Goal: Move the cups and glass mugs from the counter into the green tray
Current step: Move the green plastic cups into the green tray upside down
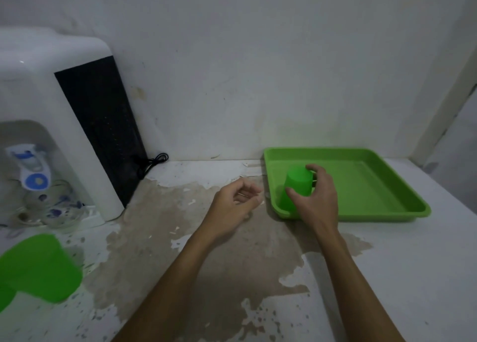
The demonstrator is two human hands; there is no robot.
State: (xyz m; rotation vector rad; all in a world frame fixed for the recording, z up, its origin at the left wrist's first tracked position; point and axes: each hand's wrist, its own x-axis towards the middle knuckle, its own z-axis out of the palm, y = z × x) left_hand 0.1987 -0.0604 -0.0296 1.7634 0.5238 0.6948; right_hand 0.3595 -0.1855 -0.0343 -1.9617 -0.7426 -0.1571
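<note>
A green tray (382, 187) lies on the counter against the back wall at the right. An upside-down green plastic cup (296, 184) stands in the tray's near left corner, and my right hand (315, 194) is wrapped around it. Just left of the tray, my left hand (235, 207) hovers above the counter, fingers loosely curled and holding nothing. Another green cup (41, 267) lies at the near left edge of the view. Clear glass mugs with blue patterns (51, 207) sit under the dispenser's taps.
A white water dispenser (51, 125) with a black side panel stands at the left, its black cord (152, 162) coiled by the wall. The counter (232, 259) has worn, peeling paint. A wall corner rises at the far right.
</note>
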